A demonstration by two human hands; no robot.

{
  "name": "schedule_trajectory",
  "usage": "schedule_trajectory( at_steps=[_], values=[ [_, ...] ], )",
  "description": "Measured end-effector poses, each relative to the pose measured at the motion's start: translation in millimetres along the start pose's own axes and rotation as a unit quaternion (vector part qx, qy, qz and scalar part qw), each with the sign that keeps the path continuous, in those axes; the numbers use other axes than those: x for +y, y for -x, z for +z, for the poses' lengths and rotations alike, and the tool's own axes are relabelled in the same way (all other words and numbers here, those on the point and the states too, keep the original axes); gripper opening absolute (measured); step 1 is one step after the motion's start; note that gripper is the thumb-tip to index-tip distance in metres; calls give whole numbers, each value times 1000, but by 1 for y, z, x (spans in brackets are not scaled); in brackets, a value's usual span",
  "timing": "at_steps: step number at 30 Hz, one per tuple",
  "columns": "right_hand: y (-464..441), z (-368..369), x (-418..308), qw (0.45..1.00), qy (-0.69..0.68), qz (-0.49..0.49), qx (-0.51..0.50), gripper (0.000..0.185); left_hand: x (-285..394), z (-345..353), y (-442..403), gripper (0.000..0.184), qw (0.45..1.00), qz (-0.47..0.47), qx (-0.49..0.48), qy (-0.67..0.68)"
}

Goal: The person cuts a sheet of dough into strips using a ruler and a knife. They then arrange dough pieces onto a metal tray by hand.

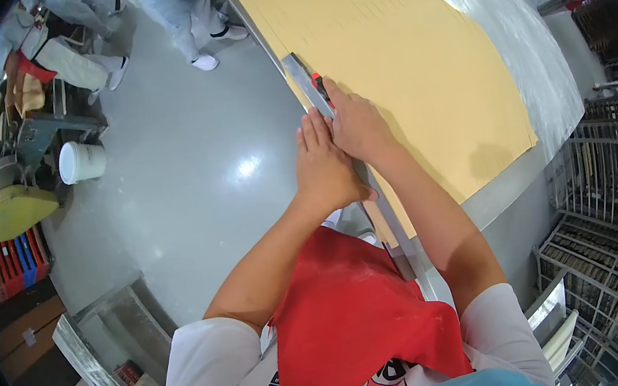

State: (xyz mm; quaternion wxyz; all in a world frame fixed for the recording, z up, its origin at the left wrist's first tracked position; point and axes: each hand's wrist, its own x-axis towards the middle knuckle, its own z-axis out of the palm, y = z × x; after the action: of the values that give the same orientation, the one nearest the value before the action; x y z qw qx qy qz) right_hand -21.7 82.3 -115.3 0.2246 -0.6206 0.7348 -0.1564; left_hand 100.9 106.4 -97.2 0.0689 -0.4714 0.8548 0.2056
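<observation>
A large pale yellow sheet (416, 66), which looks like rolled dough, covers much of the metal table (510, 189). Along its left edge lies a long metal straightedge (301, 79), running toward my body. My left hand (323, 165) rests flat on the straightedge, fingers stretched forward and thumb out to the side. Just right of it, my right hand (359, 125) is closed around a red and black cutter knife (320, 85), held against the straightedge. The knife's blade is hidden. A narrow strip of the yellow sheet shows left of the straightedge.
At the upper left stand co-workers in light clothing, white shoes (205, 62) showing. A white bucket (82, 162) sits on the grey floor (193, 183). Metal racks (601, 182) stand at the right. A metal-edged cart (96, 362) is at the lower left.
</observation>
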Motion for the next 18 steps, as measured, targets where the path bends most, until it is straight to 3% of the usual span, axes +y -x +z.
schedule_trajectory(
  at_steps=[12,14,18],
  values=[
    [-52,-37,-51,991,104,22,-84,64,-8,15,-3,149,999,34,24,13],
    [-44,-42,-49,989,107,24,-95,62,-9,20,-3,148,997,30,66,21],
    [-9,-43,-31,992,91,2,-89,55,-8,16,-2,150,996,64,64,-7]
  ],
)
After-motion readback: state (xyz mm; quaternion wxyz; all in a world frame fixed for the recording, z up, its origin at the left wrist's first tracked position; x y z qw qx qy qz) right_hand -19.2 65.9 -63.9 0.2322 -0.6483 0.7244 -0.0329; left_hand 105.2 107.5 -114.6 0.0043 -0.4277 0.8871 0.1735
